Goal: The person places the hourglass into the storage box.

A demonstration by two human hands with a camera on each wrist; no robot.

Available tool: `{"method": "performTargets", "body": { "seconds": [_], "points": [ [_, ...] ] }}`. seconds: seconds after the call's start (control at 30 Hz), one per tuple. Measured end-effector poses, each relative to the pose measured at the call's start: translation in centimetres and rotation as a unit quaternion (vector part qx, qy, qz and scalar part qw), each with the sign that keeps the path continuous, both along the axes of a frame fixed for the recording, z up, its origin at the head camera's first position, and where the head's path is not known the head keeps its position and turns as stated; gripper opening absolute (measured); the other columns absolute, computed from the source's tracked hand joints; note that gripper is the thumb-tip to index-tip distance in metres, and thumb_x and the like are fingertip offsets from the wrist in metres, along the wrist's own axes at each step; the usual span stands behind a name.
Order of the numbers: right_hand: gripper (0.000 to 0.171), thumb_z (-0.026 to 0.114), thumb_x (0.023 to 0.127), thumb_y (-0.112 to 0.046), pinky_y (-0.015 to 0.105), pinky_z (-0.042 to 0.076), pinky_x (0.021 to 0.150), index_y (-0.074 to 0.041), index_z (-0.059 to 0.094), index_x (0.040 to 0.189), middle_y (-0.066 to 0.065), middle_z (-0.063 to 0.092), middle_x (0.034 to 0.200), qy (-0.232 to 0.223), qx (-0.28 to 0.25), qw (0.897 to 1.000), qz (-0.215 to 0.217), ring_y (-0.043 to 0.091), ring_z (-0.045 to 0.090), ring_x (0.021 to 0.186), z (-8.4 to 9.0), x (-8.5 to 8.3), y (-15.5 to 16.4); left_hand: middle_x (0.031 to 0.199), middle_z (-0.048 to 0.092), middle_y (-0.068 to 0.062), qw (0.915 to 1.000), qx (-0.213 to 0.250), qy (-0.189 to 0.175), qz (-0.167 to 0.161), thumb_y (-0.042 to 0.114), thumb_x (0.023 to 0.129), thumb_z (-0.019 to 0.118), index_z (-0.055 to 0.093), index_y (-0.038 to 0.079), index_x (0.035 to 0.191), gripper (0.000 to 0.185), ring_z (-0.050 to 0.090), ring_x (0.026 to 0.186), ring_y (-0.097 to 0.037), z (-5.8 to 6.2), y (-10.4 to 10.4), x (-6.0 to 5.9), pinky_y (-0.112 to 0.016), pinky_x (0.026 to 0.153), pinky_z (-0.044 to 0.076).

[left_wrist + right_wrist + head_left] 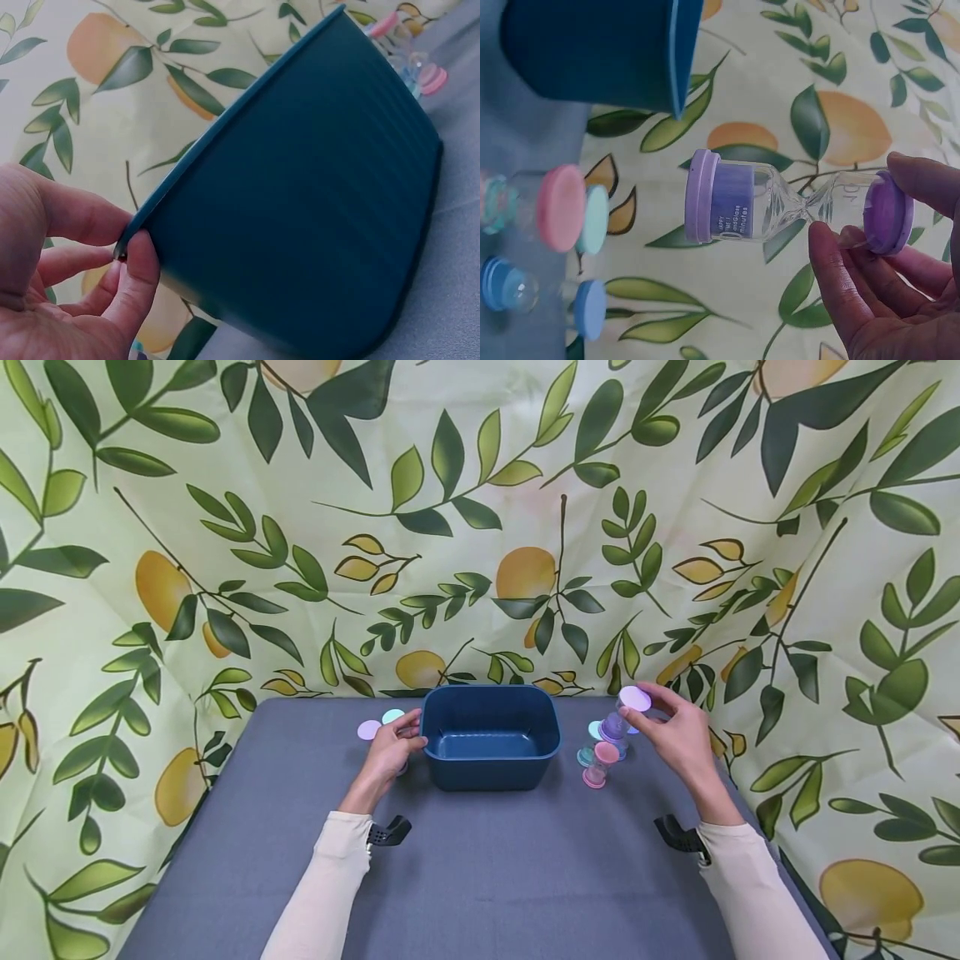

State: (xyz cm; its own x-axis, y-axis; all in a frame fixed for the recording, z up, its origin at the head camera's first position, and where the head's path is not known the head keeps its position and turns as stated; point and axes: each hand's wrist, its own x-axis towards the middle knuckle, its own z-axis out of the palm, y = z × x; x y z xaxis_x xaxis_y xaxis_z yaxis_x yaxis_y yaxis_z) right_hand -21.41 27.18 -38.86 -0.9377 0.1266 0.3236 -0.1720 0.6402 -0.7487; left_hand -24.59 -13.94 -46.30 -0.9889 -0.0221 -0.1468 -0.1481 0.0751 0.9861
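1. The right hand [678, 735] is pinching the purple sand timer [795, 206] by its end cap between thumb and fingertips, holding it clear of the grey worktop [480, 877] near the far right corner.
2. The purple sand timer is lying sideways in that grip, its sand gathered in the bulb away from the fingers.
3. The left hand [392, 752] is pinching the rim of the dark blue plastic tub [491, 735] at its left end, thumb [139, 281] outside and fingers over the lip.
4. The tub is sitting at the middle of the worktop's far edge.
5. A pink sand timer [600, 764], a teal one and a blue one are standing just right of the tub, under the right hand.
6. More sand timers [378, 725] with pink and teal caps are standing just beyond the left hand.
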Motion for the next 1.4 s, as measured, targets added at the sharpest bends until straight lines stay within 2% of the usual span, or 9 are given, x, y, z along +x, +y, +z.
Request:
{"method": "performTargets", "body": {
  "seconds": [0.1, 0.13, 0.33, 0.43, 0.63, 0.8, 1.07, 1.27, 1.4],
  "points": [
    [0.057, 0.077, 0.084, -0.035, 0.0, 0.044, 0.075, -0.007, 0.062, 0.131, 0.017, 0.067, 0.121, 0.006, -0.005, 1.0, 0.01, -0.01, 0.053, 0.092, 0.5, -0.3, -0.8, 0.138, 0.048, -0.023, 1.0, -0.001, 0.003, 0.003, -0.007, 0.088, 0.058, 0.045, 0.001, 0.145, 0.058, 0.049, 0.124, -0.038, -0.1, 0.1, 0.0, -0.016, 0.075, 0.049],
    [0.057, 0.077, 0.084, -0.034, 0.0, 0.044, 0.075, -0.006, 0.062, 0.131, 0.018, 0.066, 0.121, 0.007, -0.007, 1.0, 0.014, -0.008, 0.054, 0.093, 0.6, -0.4, -1.1, 0.138, 0.049, -0.023, 1.0, 0.001, 0.004, 0.006, -0.007, 0.088, 0.058, 0.046, 0.002, 0.145, 0.058, 0.049, 0.123, -0.037, -0.6, 0.0, -0.3, -0.014, 0.073, 0.048],
    [0.057, 0.078, 0.083, -0.031, 0.0, 0.044, 0.074, -0.006, 0.061, 0.132, 0.018, 0.066, 0.121, 0.01, -0.014, 0.999, 0.034, 0.016, 0.06, 0.101, 1.4, -1.1, -3.1, 0.137, 0.05, -0.024, 0.9999, 0.006, 0.003, 0.009, -0.007, 0.087, 0.058, 0.047, 0.002, 0.144, 0.058, 0.049, 0.123, -0.038, -0.9, 0.1, -0.2, -0.013, 0.071, 0.049],
    [0.056, 0.079, 0.083, -0.029, 0.002, 0.045, 0.074, -0.006, 0.062, 0.13, 0.017, 0.067, 0.12, 0.012, -0.026, 0.998, 0.049, 0.022, 0.061, 0.104, 1.6, -1.6, -4.2, 0.137, 0.049, -0.025, 1.0, 0.005, 0.003, 0.008, -0.007, 0.087, 0.058, 0.047, 0.001, 0.144, 0.058, 0.05, 0.122, -0.038, -0.9, 0.1, -0.1, -0.013, 0.071, 0.049],
    [0.056, 0.08, 0.082, -0.029, 0.006, 0.048, 0.074, -0.007, 0.062, 0.13, 0.015, 0.066, 0.122, -0.005, -0.057, 0.995, 0.083, 0.024, 0.062, 0.109, 1.7, -2.5, -6.1, 0.137, 0.051, -0.023, 1.0, -0.002, 0.006, 0.003, -0.006, 0.087, 0.058, 0.046, 0.001, 0.144, 0.058, 0.051, 0.121, -0.035, -0.9, 0.1, 0.0, -0.014, 0.073, 0.049],
    [0.055, 0.081, 0.081, -0.026, 0.01, 0.051, 0.078, -0.007, 0.063, 0.13, 0.015, 0.066, 0.122, -0.011, -0.074, 0.991, 0.113, 0.026, 0.063, 0.11, 1.7, -3.2, -7.9, 0.133, 0.053, -0.018, 0.9999, -0.011, 0.004, 0.009, -0.005, 0.088, 0.059, 0.048, 0.003, 0.143, 0.057, 0.054, 0.116, -0.028, -1.0, 0.1, 0.1, -0.015, 0.075, 0.05],
    [0.053, 0.081, 0.08, -0.022, 0.033, 0.055, 0.085, -0.006, 0.064, 0.128, 0.015, 0.068, 0.119, -0.013, -0.076, 0.987, 0.144, 0.029, 0.065, 0.109, 1.8, -4.3, -11.2, 0.133, 0.054, -0.017, 0.9997, -0.018, 0.002, 0.016, -0.004, 0.088, 0.06, 0.049, 0.004, 0.143, 0.057, 0.055, 0.115, -0.026, -0.9, 0.1, 0.1, -0.017, 0.076, 0.05],
    [0.051, 0.081, 0.08, -0.022, 0.033, 0.052, 0.081, -0.008, 0.065, 0.126, 0.013, 0.069, 0.116, -0.028, -0.079, 0.983, 0.162, 0.029, 0.066, 0.108, 1.1, -5.4, -13.4, 0.134, 0.053, -0.018, 0.9997, -0.021, 0.002, 0.016, -0.004, 0.088, 0.059, 0.049, 0.004, 0.143, 0.056, 0.054, 0.115, -0.027, -0.7, 0.1, 0.0, -0.017, 0.077, 0.05],
    [0.05, 0.081, 0.08, -0.024, 0.037, 0.053, 0.084, -0.01, 0.066, 0.125, 0.011, 0.07, 0.116, -0.046, -0.074, 0.983, 0.164, 0.028, 0.065, 0.11, 0.5, -6.0, -14.7, 0.135, 0.053, -0.019, 0.9997, -0.021, 0.003, 0.015, -0.004, 0.089, 0.059, 0.048, 0.004, 0.143, 0.056, 0.054, 0.115, -0.027, -0.7, 0.2, -0.1, -0.017, 0.077, 0.05]
  ]
}}
